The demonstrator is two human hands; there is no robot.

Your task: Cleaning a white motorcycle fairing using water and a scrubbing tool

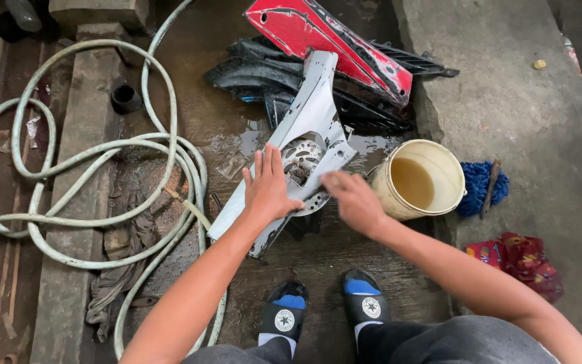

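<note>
My left hand [266, 189] lies flat, fingers [268, 160] spread, on a pale grey motorcycle body panel [312, 114] lying on the wet concrete floor [345, 259]. My right hand [351, 199] rests on the panel's lower edge, fingers loosely together; I cannot tell whether it grips anything. One cream bucket [417, 180] of murky water stands just right of it. One red panel [328, 40] tops black panels [257, 74] behind. One pale hose [89, 168] coils left. One blue mop head [483, 185] and one red cloth [519, 261] lie right.

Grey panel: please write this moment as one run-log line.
left hand: flat on grey panel | right hand: on panel's lower edge | bucket: beside
</note>
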